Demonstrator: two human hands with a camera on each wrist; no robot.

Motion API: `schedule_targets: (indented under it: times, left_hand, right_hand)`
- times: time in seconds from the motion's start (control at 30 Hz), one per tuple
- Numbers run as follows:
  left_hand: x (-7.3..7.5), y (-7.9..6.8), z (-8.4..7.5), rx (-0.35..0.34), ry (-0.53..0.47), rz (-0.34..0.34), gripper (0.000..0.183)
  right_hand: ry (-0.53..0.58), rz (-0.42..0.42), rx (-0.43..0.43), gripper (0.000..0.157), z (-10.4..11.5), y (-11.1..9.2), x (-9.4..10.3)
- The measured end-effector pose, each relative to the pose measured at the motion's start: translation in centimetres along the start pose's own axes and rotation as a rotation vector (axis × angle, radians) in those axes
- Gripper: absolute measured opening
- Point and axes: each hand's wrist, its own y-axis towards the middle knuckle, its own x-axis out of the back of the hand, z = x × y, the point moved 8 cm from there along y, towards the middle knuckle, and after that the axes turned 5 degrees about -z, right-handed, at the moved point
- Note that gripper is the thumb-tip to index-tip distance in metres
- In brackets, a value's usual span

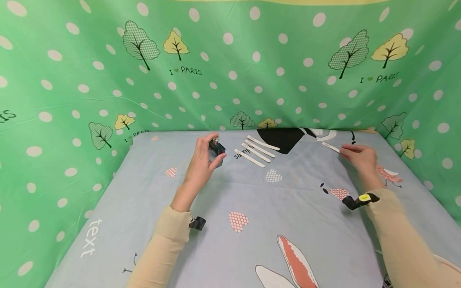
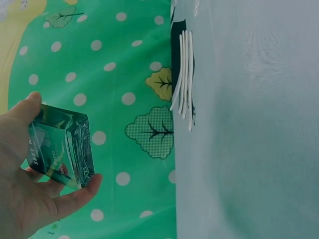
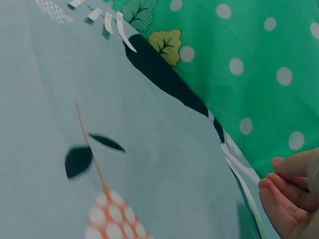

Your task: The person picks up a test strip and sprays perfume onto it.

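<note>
My left hand (image 1: pixel 200 160) grips a dark, see-through glass perfume bottle (image 1: pixel 217 154) above the bed-like surface, thumb on one side and fingers on the other. In the left wrist view the square bottle (image 2: pixel 62 144) is tilted and carries white lettering. Over at the far right, my right hand (image 1: pixel 361 159) pinches the end of a white paper test strip (image 1: pixel 329 147), which points left from the fingertips. Between the hands, several similar white strips (image 1: pixel 256 153) lie side by side at a slant; the right wrist view shows their ends (image 3: pixel 108 23) at its top.
A grey-blue printed cloth (image 1: pixel 216 256) with hearts and rabbit ears covers the flat surface. Behind and at both sides hangs a green polka-dot curtain (image 1: pixel 230 60). Black wrist mounts (image 1: pixel 356 201) stick out from both sleeves. A dark object (image 1: pixel 387 282) shows at the lower right edge.
</note>
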Motion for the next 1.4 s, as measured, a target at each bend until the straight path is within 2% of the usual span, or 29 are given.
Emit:
schedule_targets:
  times: [0.07, 0.23, 0.33, 0.43, 0.6, 0.87, 1.03, 1.17, 1.27, 1.4]
  left_hand:
    - [0.0, 0.0, 0.0, -0.001, -0.001, 0.003, 0.060]
    - [-0.1, 0.0, 0.0, -0.005, 0.002, 0.011, 0.061]
    - [-0.1, -0.1, 0.0, -0.006, 0.002, 0.012, 0.060]
    - [0.0, -0.1, 0.0, -0.008, -0.002, 0.011, 0.060]
    - [-0.1, -0.2, 0.0, -0.004, -0.010, 0.010, 0.060]
    - [-0.2, -0.3, 0.1, 0.018, -0.021, 0.018, 0.059]
    - [-0.2, -0.4, 0.2, 0.019, -0.021, 0.017, 0.059]
    - [-0.2, -0.4, 0.2, 0.013, -0.012, 0.014, 0.060]
    - [-0.2, -0.4, 0.1, 0.009, -0.011, 0.009, 0.059]
    - [-0.1, -0.4, 0.2, 0.006, -0.012, 0.006, 0.059]
  right_hand:
    - [-0.033, 0.002, 0.008, 0.009, 0.2, 0.1, -0.6]
    - [-0.071, 0.014, 0.050, 0.017, 0.7, 0.1, -2.3]
    - [-0.025, 0.028, 0.076, 0.010, 1.0, 0.0, -3.2]
    - [0.006, 0.041, 0.098, 0.016, 1.3, -0.1, -4.2]
    - [0.038, 0.063, 0.122, 0.010, 1.6, -0.4, -5.6]
    - [0.034, 0.074, 0.156, 0.036, 2.0, -1.0, -8.0]
    - [0.076, 0.077, 0.174, 0.026, 2.2, -1.4, -9.7]
    - [0.052, 0.076, 0.179, 0.028, 2.3, -1.5, -11.1]
    - [-0.011, 0.077, 0.189, 0.035, 2.3, -1.5, -12.1]
    - [-0.056, 0.076, 0.203, 0.036, 2.5, -1.6, -13.3]
